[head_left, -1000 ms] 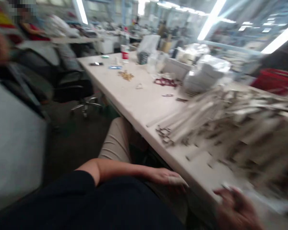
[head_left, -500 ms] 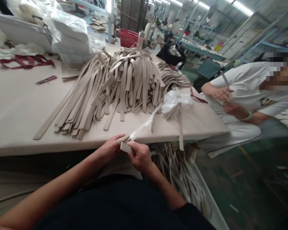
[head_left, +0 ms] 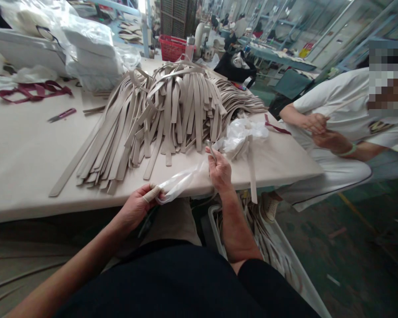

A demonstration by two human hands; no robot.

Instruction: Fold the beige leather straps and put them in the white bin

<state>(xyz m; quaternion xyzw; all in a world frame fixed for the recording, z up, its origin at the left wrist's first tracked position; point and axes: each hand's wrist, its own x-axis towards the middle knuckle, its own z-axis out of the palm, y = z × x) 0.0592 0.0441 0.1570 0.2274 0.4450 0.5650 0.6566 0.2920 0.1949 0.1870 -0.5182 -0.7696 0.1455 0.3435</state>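
A translucent white plastic strip point(head_left: 182, 181) stretches from my left hand point(head_left: 142, 202) toward my right. The left fingers pinch its near end just off the table's front edge; a pale cover wraps one fingertip. My right hand point(head_left: 220, 173) is raised over the table edge, closed around a beige strap point(head_left: 211, 149) whose end pokes up above the fingers. Behind both hands lies a big heap of beige straps point(head_left: 185, 101), their ends fanned toward me. Crumpled white plastic point(head_left: 243, 132) rests just beyond my right hand, beside a strap point(head_left: 252, 172) hanging over the edge.
Small thread snips point(head_left: 62, 115) and a dark red ribbon point(head_left: 35, 92) lie at the left. Plastic-wrapped stacks point(head_left: 93, 57) and a red basket point(head_left: 172, 47) stand behind. A co-worker point(head_left: 338, 115) sits at the right. Below the table is a bin point(head_left: 215, 225) with straps.
My hands were together at the table edge and are now apart. The right moved forward and right with the strap; the left moved slightly left, holding the plastic strip.
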